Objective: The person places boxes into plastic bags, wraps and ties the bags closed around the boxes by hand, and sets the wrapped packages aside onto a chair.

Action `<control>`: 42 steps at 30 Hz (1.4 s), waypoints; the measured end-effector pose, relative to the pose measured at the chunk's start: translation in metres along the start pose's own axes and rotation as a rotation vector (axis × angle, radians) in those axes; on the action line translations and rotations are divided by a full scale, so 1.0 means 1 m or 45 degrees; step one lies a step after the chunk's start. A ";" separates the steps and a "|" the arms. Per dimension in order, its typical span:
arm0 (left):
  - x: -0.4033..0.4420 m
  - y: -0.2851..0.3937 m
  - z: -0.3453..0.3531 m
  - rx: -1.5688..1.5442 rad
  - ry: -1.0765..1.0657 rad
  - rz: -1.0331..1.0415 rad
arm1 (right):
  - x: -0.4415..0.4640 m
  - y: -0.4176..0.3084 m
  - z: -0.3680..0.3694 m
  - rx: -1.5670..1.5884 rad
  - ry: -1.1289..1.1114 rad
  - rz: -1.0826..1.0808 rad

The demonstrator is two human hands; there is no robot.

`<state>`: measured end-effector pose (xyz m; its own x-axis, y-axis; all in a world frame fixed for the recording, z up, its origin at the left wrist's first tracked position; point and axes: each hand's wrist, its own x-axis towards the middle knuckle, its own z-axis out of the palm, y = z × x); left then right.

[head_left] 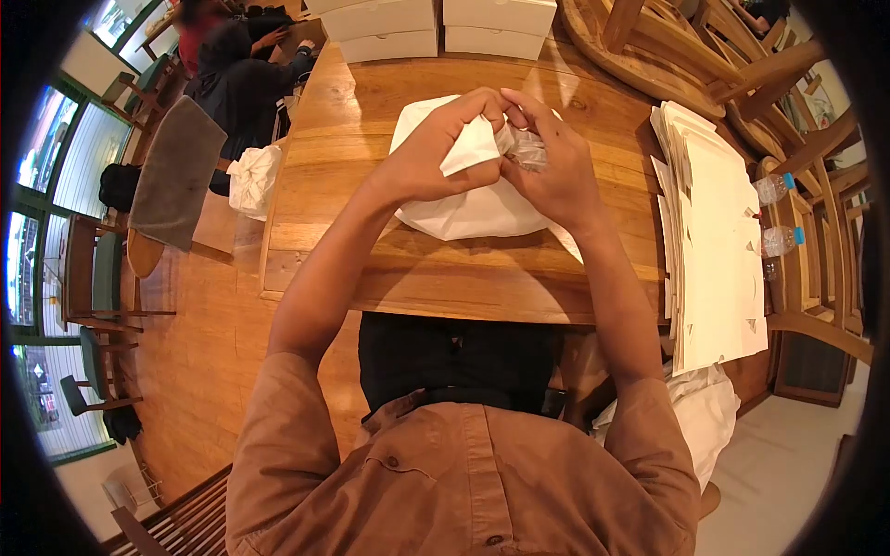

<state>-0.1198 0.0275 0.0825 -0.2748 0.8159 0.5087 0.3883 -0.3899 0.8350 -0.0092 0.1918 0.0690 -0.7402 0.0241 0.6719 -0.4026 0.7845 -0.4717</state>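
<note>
Both of my hands meet above a white bag or sheet that lies on the wooden table. My left hand is closed round a white paper piece, its fingers curled at the top. Against it, my right hand grips a crumpled, translucent wrapping between thumb and fingers. Whatever lies inside the wrapping is too small to make out. The fingertips of the two hands nearly touch.
White drawer boxes stand at the table's back edge. Stacked white cardboard sheets lie at the right, beside plastic bottles and wooden chairs. A white bundle is left of the table. A person in dark clothes sits at the back left.
</note>
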 end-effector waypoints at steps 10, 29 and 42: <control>0.000 0.002 -0.002 0.479 0.014 0.150 | 0.004 0.002 0.001 0.007 0.054 -0.078; 0.003 -0.003 0.005 0.909 0.224 0.417 | -0.001 0.011 -0.006 0.613 0.042 0.449; -0.005 -0.004 0.014 1.080 0.162 0.481 | 0.008 0.010 -0.018 1.161 -0.091 0.820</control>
<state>-0.1081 0.0312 0.0737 -0.0738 0.6264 0.7760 0.9696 -0.1371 0.2029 -0.0093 0.2112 0.0800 -0.9704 0.2030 0.1310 -0.1556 -0.1101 -0.9817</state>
